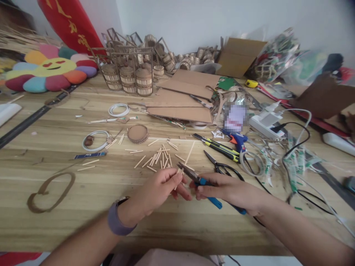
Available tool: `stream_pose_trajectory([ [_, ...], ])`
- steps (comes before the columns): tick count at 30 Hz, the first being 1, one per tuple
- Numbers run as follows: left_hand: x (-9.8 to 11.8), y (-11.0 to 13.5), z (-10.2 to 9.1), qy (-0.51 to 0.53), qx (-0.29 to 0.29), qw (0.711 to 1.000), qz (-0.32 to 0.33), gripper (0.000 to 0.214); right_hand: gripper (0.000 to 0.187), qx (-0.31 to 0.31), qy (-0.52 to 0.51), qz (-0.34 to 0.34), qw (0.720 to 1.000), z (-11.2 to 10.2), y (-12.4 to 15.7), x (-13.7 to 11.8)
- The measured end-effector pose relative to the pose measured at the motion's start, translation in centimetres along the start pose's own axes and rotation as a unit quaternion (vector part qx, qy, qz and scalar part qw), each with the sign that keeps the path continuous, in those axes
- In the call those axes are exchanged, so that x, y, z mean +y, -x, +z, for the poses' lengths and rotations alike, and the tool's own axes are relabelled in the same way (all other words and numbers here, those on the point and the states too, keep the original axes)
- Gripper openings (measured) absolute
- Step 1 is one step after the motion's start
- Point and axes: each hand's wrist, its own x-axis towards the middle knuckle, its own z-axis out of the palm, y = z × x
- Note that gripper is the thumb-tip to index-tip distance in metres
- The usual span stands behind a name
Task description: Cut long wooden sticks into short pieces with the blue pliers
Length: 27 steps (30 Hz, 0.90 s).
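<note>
My left hand (163, 184) is closed, pinching a few short wooden sticks (181, 171) between thumb and fingers. In my right hand (222, 187) are blue-handled pliers (203, 181), their dark jaws pointing left beside the tips of the held sticks. Whether the jaws touch the sticks I cannot tell. Just beyond my hands, several cut wooden sticks (158, 158) lie loose on the wooden table (91, 225). One longer stick (189, 153) lies right of the pile. A small round brown base (138, 133) with a textured rim sits behind the sticks.
Black scissors (219, 165), a yellow-black utility knife (217, 146) and a blue glue gun (237, 139) lie right of the sticks. Tape scraps and a power strip (267, 123) with cables are farther right. Small lidded baskets (129, 78), flattened cardboard (180, 99) and a flower cushion (54, 68) stand behind.
</note>
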Motion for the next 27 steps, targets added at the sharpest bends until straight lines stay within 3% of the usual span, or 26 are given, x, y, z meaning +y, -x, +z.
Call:
stream_pose_trajectory([
  [4,-0.1,-0.1,0.2,-0.002,-0.025,1.000,-0.005,0.042,0.024,-0.030,-0.050,-0.022,0.998,0.6,-0.6,-0.8],
  [14,-0.2,0.0,0.3,0.018,-0.025,0.999,-0.023,0.041,0.011,-0.081,-0.066,-0.044,0.994,1.0,-1.0,-1.7],
  [27,-0.3,0.0,0.3,0.029,-0.030,0.998,-0.038,0.043,0.008,-0.085,-0.040,-0.071,0.993,1.3,-1.3,-1.5],
])
